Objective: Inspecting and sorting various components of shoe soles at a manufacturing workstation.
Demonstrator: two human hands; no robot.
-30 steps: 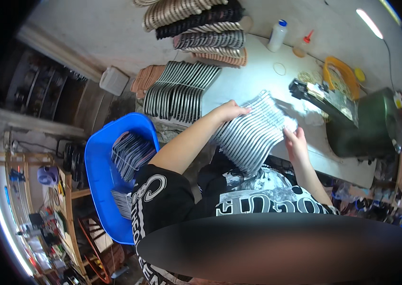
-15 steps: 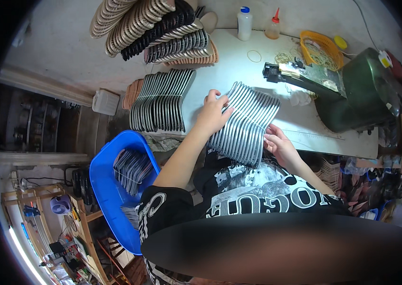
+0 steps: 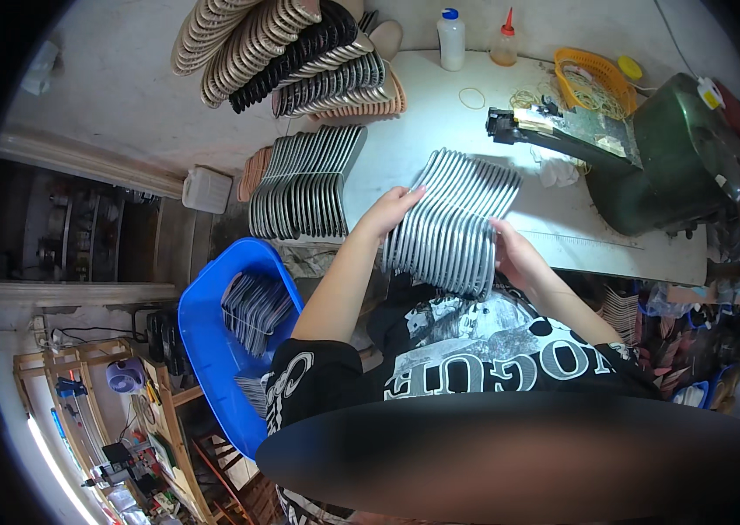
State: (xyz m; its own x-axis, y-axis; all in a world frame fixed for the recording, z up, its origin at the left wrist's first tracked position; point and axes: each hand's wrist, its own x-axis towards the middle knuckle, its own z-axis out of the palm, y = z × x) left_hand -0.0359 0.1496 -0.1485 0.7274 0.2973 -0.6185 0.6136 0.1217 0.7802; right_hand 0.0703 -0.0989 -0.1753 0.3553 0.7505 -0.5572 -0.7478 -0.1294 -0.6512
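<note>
A: Far left?
B: White jug by the wall. Below it, blue tub, with a banded bundle of thin, dark curved pieces inside.
A: Next?
B: Dark stack on the table, left end, thin band across it. Above it, a heap of tan, black and grey stacks.
A: Left hand?
B: Left hand is on the left side of the silver stack. Thumb over the top face, other fingers mostly hidden along the edge.
A: Where's that stack?
B: Between the two hands, at the table's near edge, lower end in front of the black shirt. Tilted. Can't tell if it touches the table.
A: Right hand?
B: Right hand is on its right side, thumb at the edge, fingers curled in, tips hidden. Together they clasp the stack from both sides.
A: Behind and right?
B: White bottle with blue cap, red-tipped bottle, then orange basket of rubber bands, then green machine, arm reaching left over the table.
</note>
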